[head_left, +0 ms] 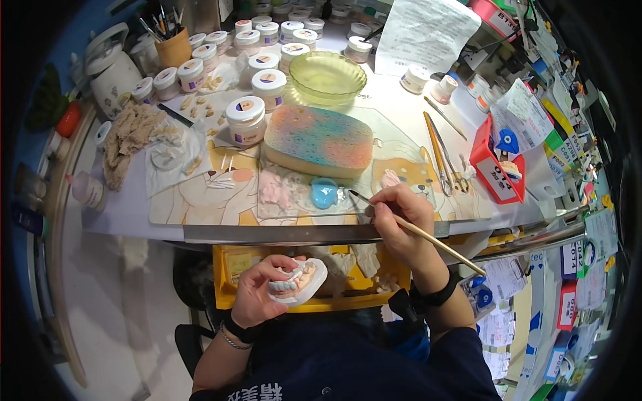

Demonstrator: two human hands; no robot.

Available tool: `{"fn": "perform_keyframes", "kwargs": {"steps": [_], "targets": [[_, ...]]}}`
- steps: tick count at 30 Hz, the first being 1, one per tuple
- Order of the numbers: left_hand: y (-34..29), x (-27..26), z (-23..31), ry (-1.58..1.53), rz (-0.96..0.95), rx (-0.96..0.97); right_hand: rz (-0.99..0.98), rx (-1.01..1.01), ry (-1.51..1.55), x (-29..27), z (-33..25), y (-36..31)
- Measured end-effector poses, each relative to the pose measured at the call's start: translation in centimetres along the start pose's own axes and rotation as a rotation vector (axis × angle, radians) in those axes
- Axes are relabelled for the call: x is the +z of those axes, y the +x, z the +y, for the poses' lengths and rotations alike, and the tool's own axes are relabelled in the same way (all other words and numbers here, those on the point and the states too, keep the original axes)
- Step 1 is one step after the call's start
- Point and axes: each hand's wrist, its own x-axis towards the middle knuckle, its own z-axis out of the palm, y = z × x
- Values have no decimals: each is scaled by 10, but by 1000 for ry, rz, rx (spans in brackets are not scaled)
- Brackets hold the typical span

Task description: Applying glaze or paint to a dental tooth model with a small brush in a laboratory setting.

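Note:
My left hand (pixel 257 291) is closed around a white dental cast (pixel 304 287) with a row of teeth on it, above the yellow drawer. Between the fingers of my right hand (pixel 405 219) is a thin brush (pixel 436 241) with a pale wooden handle. Its dark tip points left, over a glass slab (pixel 287 210) at the table's front edge. On that slab lie a blue blob of paste (pixel 325 192) and a spread of pink paste (pixel 275 189). Just behind them rests a large multicoloured sponge (pixel 319 139).
A yellow-green glass bowl (pixel 328 79) stands behind the sponge, with several lidded jars (pixel 246 120) around it. Crumpled tissue (pixel 175 155) and a brown cloth (pixel 130 137) lie left. Scissors (pixel 457 175) and a red tray (pixel 496 164) are right. The pulled-out yellow drawer (pixel 231 294) sits below the table edge.

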Motion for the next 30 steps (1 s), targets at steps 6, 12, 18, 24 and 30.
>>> {"fn": "perform_keyframes", "kwargs": {"steps": [6, 12, 18, 24, 30], "targets": [[-2, 0, -5, 1, 34, -1, -5, -263, -17, 6, -17, -22], [-2, 3, -8, 4, 46, -16, -316, -363, 196, 33, -30, -55], [0, 7, -5, 52, 40, 7, -288, -338, 207, 38, -25, -59], [1, 9, -3, 105, 40, 21, -307, -326, 188, 35, -27, -58], [0, 10, -2, 93, 40, 15, -310, -338, 170, 36, -28, -58]]}}
